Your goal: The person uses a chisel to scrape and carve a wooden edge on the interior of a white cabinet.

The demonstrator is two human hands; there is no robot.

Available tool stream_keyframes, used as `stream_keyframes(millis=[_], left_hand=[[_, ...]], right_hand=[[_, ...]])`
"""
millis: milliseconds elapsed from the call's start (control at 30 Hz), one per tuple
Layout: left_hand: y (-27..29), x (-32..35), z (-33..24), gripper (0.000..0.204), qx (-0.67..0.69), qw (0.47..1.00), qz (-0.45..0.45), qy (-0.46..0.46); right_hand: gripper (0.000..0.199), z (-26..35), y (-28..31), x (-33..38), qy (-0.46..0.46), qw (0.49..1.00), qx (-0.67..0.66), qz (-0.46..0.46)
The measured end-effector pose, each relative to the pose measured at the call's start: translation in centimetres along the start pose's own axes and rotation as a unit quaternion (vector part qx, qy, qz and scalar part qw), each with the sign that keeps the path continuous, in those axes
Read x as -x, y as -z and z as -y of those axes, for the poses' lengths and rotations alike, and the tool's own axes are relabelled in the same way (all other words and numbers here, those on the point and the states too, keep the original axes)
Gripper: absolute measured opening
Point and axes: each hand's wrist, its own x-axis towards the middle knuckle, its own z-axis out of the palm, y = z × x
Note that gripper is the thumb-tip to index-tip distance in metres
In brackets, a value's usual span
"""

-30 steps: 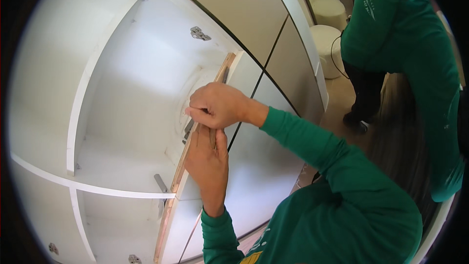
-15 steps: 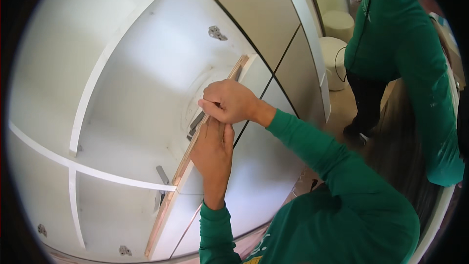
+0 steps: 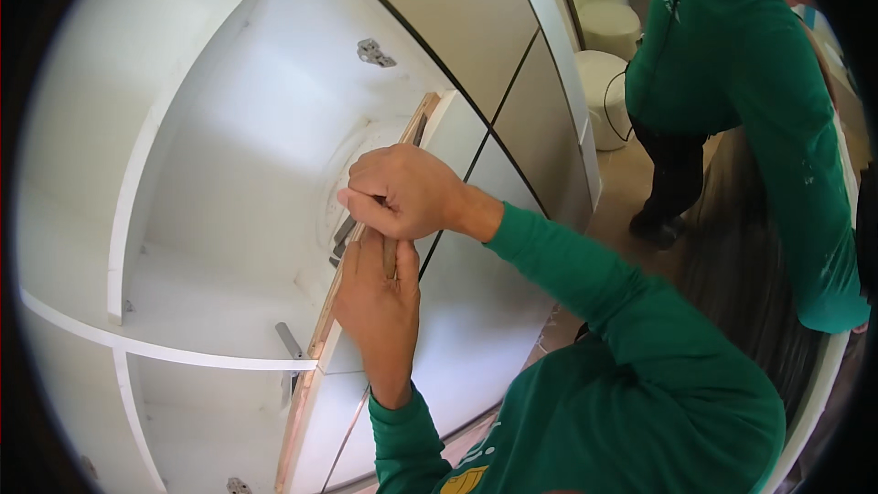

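Observation:
My right hand (image 3: 407, 194) is closed in a fist right above my left hand, over the raw wooden edge of a white panel (image 3: 444, 133). Whatever sits inside that fist is hidden. My left hand (image 3: 377, 306) is closed against the same edge, its knuckles upward. A narrow brownish piece (image 3: 390, 259) shows between its thumb and fingers; its kind cannot be made out. Beside the hands, within the white cabinet (image 3: 229, 174), grey metal hardware (image 3: 343, 236) lies partly covered. A grey hinge arm (image 3: 289, 340) sticks up lower along the edge.
A metal hinge plate (image 3: 375, 53) is fixed on the cabinet's inner wall. White shelf edges (image 3: 210, 359) cross the cabinet at left. Glossy panels (image 3: 540, 110) stand to the right. A person in a green top (image 3: 704, 64) stands nearby, beside white round containers (image 3: 604, 82).
The whole view has shifted slightly, so cabinet and hands appear farther left. The brownish piece now shows between my left thumb and fingers. Both hands stay at the wooden edge.

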Motion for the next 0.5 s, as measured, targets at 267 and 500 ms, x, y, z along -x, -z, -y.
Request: stream_keyframes(millis=[267,500], left_hand=[[0.7,0.5,1.6,0.042,0.133,0.99,0.016,0.047],[-2.6,4.6,-0.1,0.063,0.494,0.845,-0.076,0.189]], right_hand=[[0.041,-1.2,-0.5,0.1,0.011,1.0,-0.003,0.021],[0.044,-0.3,0.2,-0.3,-0.006,1.0,-0.019,0.007]])
